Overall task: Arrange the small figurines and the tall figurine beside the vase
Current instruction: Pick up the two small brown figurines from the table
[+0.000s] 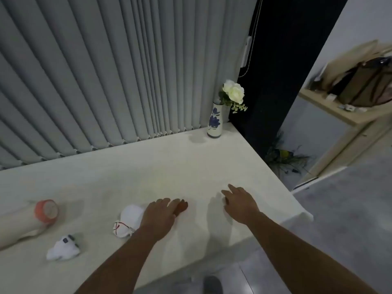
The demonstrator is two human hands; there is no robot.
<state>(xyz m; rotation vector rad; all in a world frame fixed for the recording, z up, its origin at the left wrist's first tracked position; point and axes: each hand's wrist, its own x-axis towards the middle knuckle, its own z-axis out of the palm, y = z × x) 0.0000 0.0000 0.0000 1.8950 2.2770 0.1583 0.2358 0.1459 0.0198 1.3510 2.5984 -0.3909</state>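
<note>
A: White all over, that worktop (pixel 191 166), with grey vertical blinds (pixel 106 71) behind it. Where's the vase?

B: The vase (pixel 214 122) stands upright at the far right corner, white with a blue flower painted on it, holding a pale rose (pixel 233 91).

A: And the figurines?

B: Well apart from it, down at the near side. A white figurine (pixel 127 219) with thin red lines lies just left of the left hand (pixel 161 217), touching or nearly touching it. Another small white figurine (pixel 63 248) with dark patches lies further left. Both are blurred, so I can't make out their shapes.

A: What is the left hand doing?

B: Palm down on the worktop, fingers (pixel 169 203) loosely spread over a small reddish-brown object (pixel 182 206). Whether they grip it, I cannot tell.

A: The right hand?

B: The right hand (pixel 239 203) is also palm down, fingers spread; something small and white shows under it, but whether it's held I cannot tell.

A: Anything else?

B: A cream cylinder with a red-rimmed end (pixel 45 212) lies on its side at far left.
</note>
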